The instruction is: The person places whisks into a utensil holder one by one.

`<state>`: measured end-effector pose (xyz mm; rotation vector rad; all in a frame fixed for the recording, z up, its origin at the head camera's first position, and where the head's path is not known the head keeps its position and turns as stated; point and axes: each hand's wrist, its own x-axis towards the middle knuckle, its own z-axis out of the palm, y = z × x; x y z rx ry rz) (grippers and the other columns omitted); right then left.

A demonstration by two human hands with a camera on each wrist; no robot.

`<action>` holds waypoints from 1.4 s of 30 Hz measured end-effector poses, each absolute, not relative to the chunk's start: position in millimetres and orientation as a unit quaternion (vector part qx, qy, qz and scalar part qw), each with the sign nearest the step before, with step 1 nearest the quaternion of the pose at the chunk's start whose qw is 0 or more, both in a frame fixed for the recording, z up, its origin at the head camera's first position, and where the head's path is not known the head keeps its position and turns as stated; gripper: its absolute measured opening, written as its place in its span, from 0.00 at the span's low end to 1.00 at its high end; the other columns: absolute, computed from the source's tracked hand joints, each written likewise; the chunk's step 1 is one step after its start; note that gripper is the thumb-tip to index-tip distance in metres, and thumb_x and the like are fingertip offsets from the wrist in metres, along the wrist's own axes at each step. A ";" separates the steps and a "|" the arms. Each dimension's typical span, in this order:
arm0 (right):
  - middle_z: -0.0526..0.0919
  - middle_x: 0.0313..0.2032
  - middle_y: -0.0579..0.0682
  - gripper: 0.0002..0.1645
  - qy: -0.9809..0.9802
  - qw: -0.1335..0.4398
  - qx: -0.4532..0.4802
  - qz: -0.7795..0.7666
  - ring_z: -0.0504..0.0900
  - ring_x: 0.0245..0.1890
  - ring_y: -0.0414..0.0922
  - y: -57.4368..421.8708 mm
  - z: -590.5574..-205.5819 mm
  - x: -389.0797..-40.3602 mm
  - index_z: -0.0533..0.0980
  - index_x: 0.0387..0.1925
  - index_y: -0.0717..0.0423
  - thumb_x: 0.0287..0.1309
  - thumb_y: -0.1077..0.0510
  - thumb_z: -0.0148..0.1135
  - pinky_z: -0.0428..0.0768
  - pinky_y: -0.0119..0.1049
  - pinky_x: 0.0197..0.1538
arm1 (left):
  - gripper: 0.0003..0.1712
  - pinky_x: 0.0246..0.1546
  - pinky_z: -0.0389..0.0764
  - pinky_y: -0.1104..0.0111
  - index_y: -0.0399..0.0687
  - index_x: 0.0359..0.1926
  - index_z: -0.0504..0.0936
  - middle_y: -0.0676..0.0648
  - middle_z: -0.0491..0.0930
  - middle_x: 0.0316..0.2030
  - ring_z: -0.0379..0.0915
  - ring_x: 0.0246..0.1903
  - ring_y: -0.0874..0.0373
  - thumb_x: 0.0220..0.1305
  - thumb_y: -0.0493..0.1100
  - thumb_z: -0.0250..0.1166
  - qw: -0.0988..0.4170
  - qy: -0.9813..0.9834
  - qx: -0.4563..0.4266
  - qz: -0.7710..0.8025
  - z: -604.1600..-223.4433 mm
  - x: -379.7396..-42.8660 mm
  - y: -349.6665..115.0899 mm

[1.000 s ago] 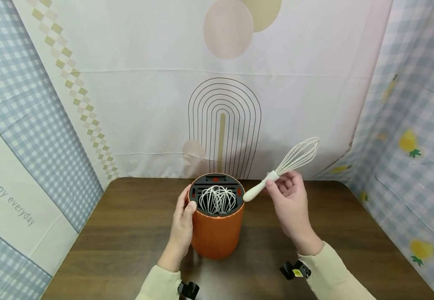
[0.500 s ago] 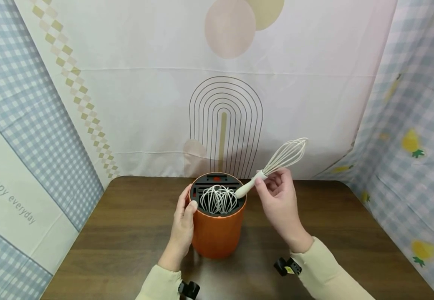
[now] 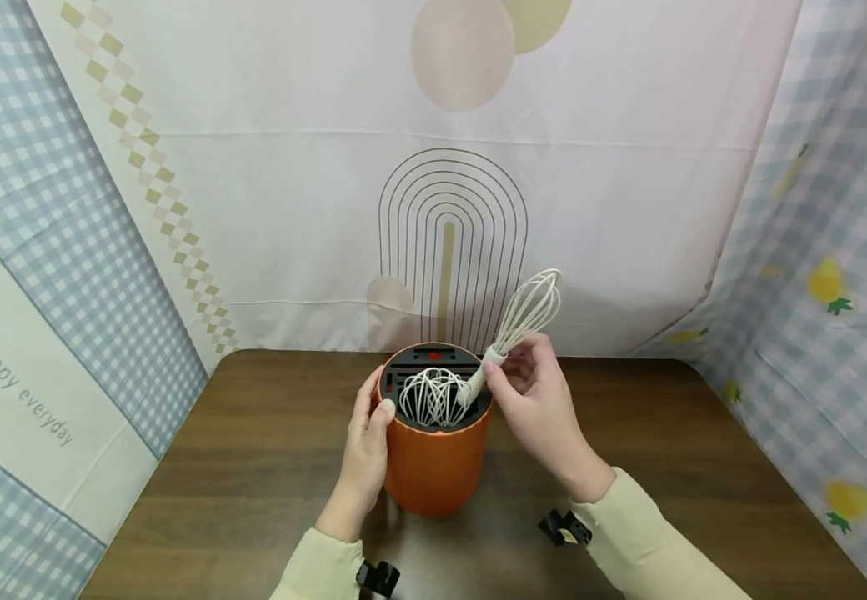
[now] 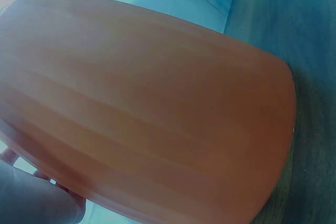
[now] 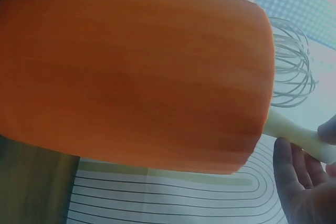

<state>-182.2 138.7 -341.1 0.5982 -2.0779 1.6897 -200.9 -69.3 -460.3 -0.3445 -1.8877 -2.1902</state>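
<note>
An orange utensil holder [image 3: 437,475] with a black slotted insert [image 3: 418,360] stands upright on the table. My left hand [image 3: 362,454] grips its left side near the rim, thumb at the front. White wire whisk heads [image 3: 428,398] stick out of the insert. My right hand [image 3: 542,408] pinches another whisk [image 3: 493,357] near its collar, wires up, handle slanting down to the left. In the right wrist view, the whisk's pale handle [image 5: 291,130] passes behind the holder's rim; whether its end sits in a slot is hidden.
The brown wooden table [image 3: 253,483] ends at a back edge just behind the holder. A white printed cloth [image 3: 291,225] hangs there. Blue checked cloths hang on the left [image 3: 114,275] and right [image 3: 771,333].
My right hand has moved left with the whisk, which is now steeper. Its handle end went from beside the rim to over the insert. My left hand and the holder stay put.
</note>
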 end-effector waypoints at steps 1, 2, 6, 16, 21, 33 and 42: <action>0.75 0.43 0.64 0.19 -0.744 0.191 0.210 0.605 0.78 0.41 0.55 138.1 -341.3 -182.4 0.63 0.50 0.71 0.60 0.73 0.58 0.80 0.30 0.40 | 0.29 0.62 0.60 0.52 0.55 0.73 0.57 0.51 0.61 0.68 0.58 0.64 0.55 0.73 0.47 0.48 0.115 -0.644 -0.118 -0.747 -460.4 -200.9 -69.2; 0.75 0.42 0.64 0.19 -0.744 0.183 0.206 0.608 0.78 0.41 0.55 137.6 -341.7 -182.7 0.63 0.50 0.71 0.60 0.73 0.58 0.80 0.31 0.40 | 0.29 0.62 0.60 0.52 0.56 0.73 0.57 0.51 0.60 0.68 0.58 0.64 0.55 0.73 0.47 0.48 0.116 -0.644 -0.118 -0.747 -460.4 -200.9 -69.1; 0.75 0.42 0.63 0.19 -0.755 0.166 0.190 0.605 0.79 0.42 0.55 136.7 -343.4 -185.0 0.64 0.50 0.69 0.60 0.71 0.59 0.80 0.31 0.40 | 0.29 0.63 0.60 0.52 0.57 0.73 0.58 0.51 0.60 0.68 0.58 0.65 0.55 0.73 0.47 0.48 0.117 -0.644 -0.118 -0.747 -460.9 -201.1 -68.9; 0.75 0.42 0.60 0.20 -0.796 0.127 0.172 0.566 0.80 0.42 0.53 136.1 -338.6 -185.3 0.65 0.51 0.69 0.61 0.68 0.61 0.80 0.36 0.43 | 0.28 0.62 0.62 0.58 0.62 0.72 0.59 0.51 0.61 0.68 0.59 0.64 0.56 0.73 0.47 0.48 0.118 -0.647 -0.113 -0.745 -461.6 -200.8 -68.7; 0.75 0.41 0.61 0.20 -0.803 0.142 0.179 0.551 0.80 0.42 0.53 135.4 -334.9 -183.2 0.65 0.50 0.69 0.60 0.68 0.61 0.79 0.40 0.45 | 0.28 0.61 0.63 0.63 0.62 0.72 0.59 0.51 0.61 0.68 0.59 0.64 0.56 0.73 0.46 0.48 0.119 -0.645 -0.114 -0.747 -461.4 -200.4 -68.5; 0.77 0.43 0.62 0.24 -0.793 0.125 0.185 0.567 0.79 0.43 0.54 135.8 -335.6 -183.4 0.64 0.55 0.68 0.59 0.69 0.61 0.81 0.40 0.42 | 0.28 0.60 0.63 0.69 0.59 0.73 0.59 0.50 0.61 0.68 0.58 0.65 0.56 0.73 0.46 0.48 0.118 -0.641 -0.119 -0.749 -460.5 -200.5 -68.5; 0.77 0.44 0.64 0.24 -0.791 0.126 0.192 0.567 0.79 0.44 0.54 135.1 -334.7 -182.4 0.65 0.55 0.68 0.60 0.69 0.61 0.80 0.46 0.44 | 0.28 0.62 0.61 0.61 0.59 0.73 0.58 0.51 0.60 0.68 0.58 0.65 0.56 0.74 0.47 0.47 0.115 -0.648 -0.110 -0.745 -460.2 -199.9 -68.9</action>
